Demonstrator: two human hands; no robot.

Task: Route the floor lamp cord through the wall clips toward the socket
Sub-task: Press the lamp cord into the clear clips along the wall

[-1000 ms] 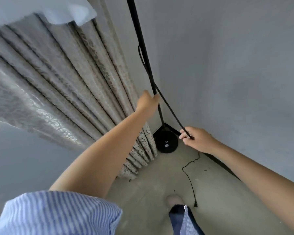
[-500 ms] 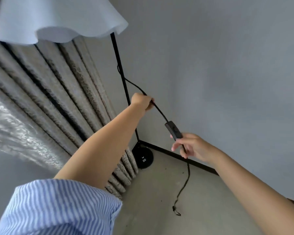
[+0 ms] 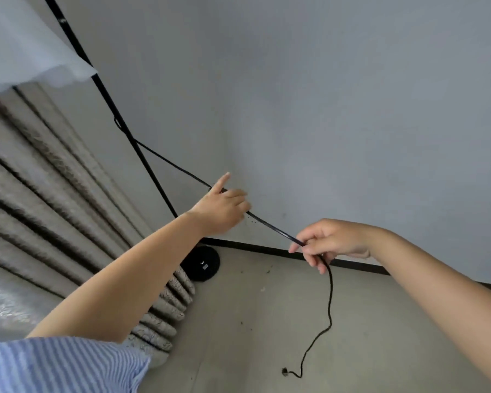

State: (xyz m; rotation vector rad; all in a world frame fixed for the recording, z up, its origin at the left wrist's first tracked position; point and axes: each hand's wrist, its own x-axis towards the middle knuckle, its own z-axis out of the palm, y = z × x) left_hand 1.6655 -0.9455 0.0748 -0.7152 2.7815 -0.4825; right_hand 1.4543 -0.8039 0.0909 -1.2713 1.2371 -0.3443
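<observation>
A black lamp cord [image 3: 170,163] leaves the floor lamp's thin black pole [image 3: 142,160] and runs taut down to the right. My left hand [image 3: 221,208] is closed over the cord close to the grey wall, index finger sticking up. My right hand [image 3: 332,239] pinches the cord further along. Below it the cord hangs slack to the floor, and its plug [image 3: 285,371] lies there. I see no wall clip and no socket; my left hand hides the bit of wall behind it.
The lamp's white shade [image 3: 26,52] fills the top left and its round black base [image 3: 201,262] stands in the corner. A beige patterned curtain [image 3: 54,208] hangs at the left. A dark skirting board [image 3: 267,249] runs along the grey wall [image 3: 352,109] above the concrete floor [image 3: 267,336].
Both hands have slid down the cord, away from the pole and to the right. The inline switch at my right hand half a second ago is out of sight. The cord is now taut.
</observation>
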